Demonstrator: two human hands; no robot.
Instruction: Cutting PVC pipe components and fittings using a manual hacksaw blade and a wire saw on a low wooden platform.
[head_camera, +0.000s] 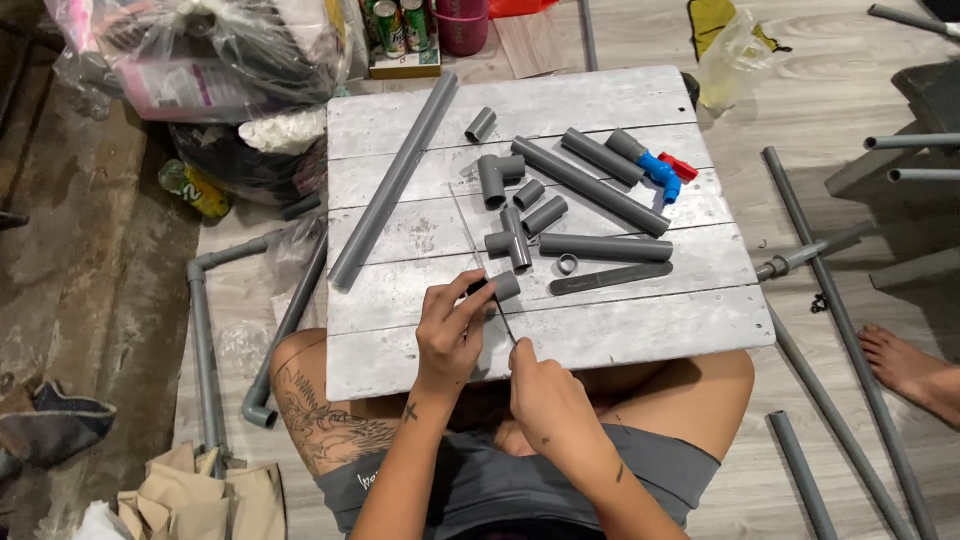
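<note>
My left hand (452, 330) pinches a short grey pipe piece (506, 286) against the whitewashed wooden board (640, 335) resting across my lap. My right hand (545, 388) is closed on the near end of a thin saw blade (478, 255), which runs diagonally up the board past the pipe piece. Just beyond lie a grey tee fitting (514, 241), an elbow fitting (494, 178), several short pipe pieces (545, 214), a small ring (568, 264) and a flat dark tool (610, 278).
A long grey pipe (395, 180) lies along the board's left side, and a blue valve with a red handle (662, 172) sits at its far right. More pipes (835, 300) lie on the floor. Another person's foot (905, 365) is at the right. Plastic bags (200, 60) are piled at the far left.
</note>
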